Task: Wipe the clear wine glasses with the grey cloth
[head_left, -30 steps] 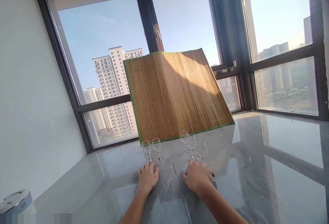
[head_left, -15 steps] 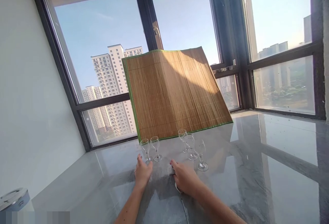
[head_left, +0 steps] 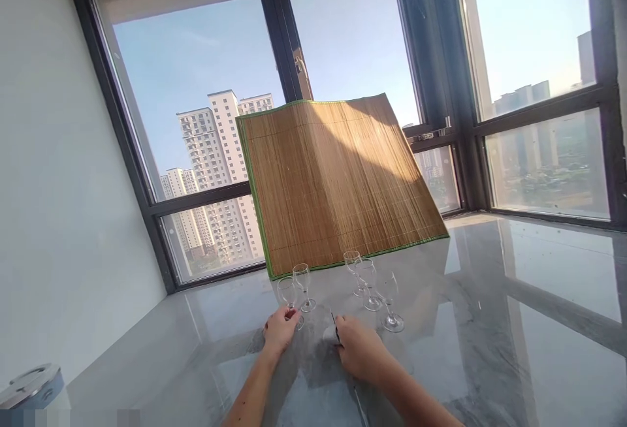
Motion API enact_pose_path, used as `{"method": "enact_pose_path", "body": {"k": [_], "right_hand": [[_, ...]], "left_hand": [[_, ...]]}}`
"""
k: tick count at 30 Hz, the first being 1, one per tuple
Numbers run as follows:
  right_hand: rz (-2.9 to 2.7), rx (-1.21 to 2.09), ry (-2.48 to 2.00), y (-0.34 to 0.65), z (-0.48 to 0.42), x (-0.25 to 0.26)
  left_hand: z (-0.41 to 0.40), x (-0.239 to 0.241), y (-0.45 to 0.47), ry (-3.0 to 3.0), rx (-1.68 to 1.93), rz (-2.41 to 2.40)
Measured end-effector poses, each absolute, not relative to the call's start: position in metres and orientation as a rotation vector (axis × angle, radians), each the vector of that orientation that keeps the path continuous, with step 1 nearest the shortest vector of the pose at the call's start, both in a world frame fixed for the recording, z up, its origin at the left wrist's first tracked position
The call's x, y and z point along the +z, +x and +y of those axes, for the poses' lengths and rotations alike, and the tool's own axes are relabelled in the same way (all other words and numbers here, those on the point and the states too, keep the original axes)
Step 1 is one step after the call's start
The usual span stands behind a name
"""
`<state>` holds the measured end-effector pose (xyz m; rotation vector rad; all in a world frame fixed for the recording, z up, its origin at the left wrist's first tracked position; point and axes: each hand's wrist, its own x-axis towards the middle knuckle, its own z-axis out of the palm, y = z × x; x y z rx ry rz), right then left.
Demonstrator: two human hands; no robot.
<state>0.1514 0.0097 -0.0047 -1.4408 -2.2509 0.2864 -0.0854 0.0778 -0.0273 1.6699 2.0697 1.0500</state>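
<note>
My left hand (head_left: 281, 330) has its fingers closed at the stem of a small clear stemmed glass (head_left: 287, 291), whose foot is partly hidden behind the fingertips. Just behind and to the right of it stands a second stemmed glass (head_left: 302, 278), upright. My right hand (head_left: 360, 347) is closed around a thin dark item with a whitish part (head_left: 330, 334); its kind is not clear. To the right of that hand three more glasses stand upright: a rear glass (head_left: 351, 265), a middle glass (head_left: 367, 277) and a front glass (head_left: 390, 296).
A bamboo mat (head_left: 337, 179) with green edging leans against the dark-framed window behind the glasses. All the glasses stand on a glossy grey marbled surface (head_left: 470, 362). A thin cord or line (head_left: 360, 407) runs below my right hand. At lower left is a white lidded container (head_left: 32, 384).
My left hand has closed on the front left glass, which has come slightly towards me. My right hand has tilted a little, showing more of the dark item. The view has shifted slightly.
</note>
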Motion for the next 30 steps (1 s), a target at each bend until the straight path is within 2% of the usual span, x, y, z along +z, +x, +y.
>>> {"method": "enact_pose_path", "body": {"k": [6,9,15,18,20,27,30], "right_hand": [[-1.946,0.424,-1.325,0.152,0.022,-0.005],[-1.829,0.402,-1.170,0.150,0.018,0.001],[-1.890,-0.018,-0.827,0.154,0.013,0.011],[-1.962,-0.212,-0.876,0.156,0.014,0.014],[-1.942,-0.228,-0.962,0.157,0.015,0.015],[-1.703,0.298,-1.465,0.165,0.025,0.011],[-1.553,0.528,-1.514,0.166,0.030,0.011]], "left_hand": [[0.057,-0.018,-0.062,1.897,1.282,1.898],[0.044,-0.013,-0.046,2.136,1.222,1.879],[0.035,-0.010,-0.031,2.660,1.034,1.904],[0.034,-0.007,-0.030,2.849,1.022,1.834],[0.032,-0.005,-0.030,2.930,1.041,1.774],[0.034,-0.005,-0.039,2.904,1.143,1.667],[0.039,-0.007,-0.043,2.730,1.245,1.718]]}}
